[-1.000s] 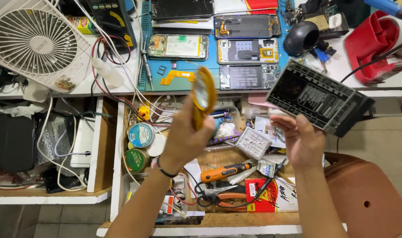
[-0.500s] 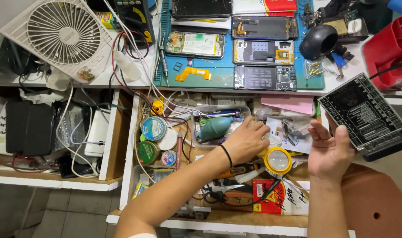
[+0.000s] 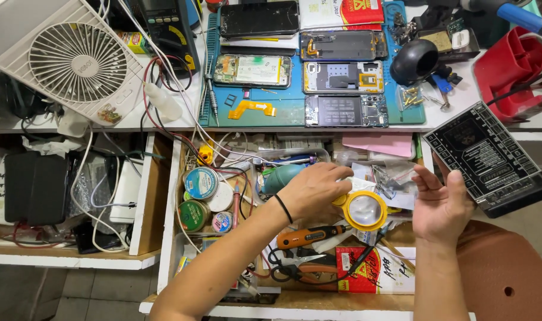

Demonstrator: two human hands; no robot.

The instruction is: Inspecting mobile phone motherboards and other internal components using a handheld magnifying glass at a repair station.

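Since half a second ago, my left hand (image 3: 315,190) has slid further right across the open drawer (image 3: 167,238), its fingers curled over loose clutter just beside the yellow-rimmed magnifier (image 3: 365,210), which lies flat in that drawer. Right of the magnifier, my right hand (image 3: 442,205) hangs open, fingers spread, holding nothing. Further right of it rests the black board (image 3: 488,157). Below the magnifier lies an orange-handled tool (image 3: 309,236). I judge the left hand is rummaging.

Yellow-rimmed round clear tape roll (image 3: 365,210); orange-and-black handled tool (image 3: 309,236); black grid-printed flat board (image 3: 489,156); teal rubber mat (image 3: 289,110).
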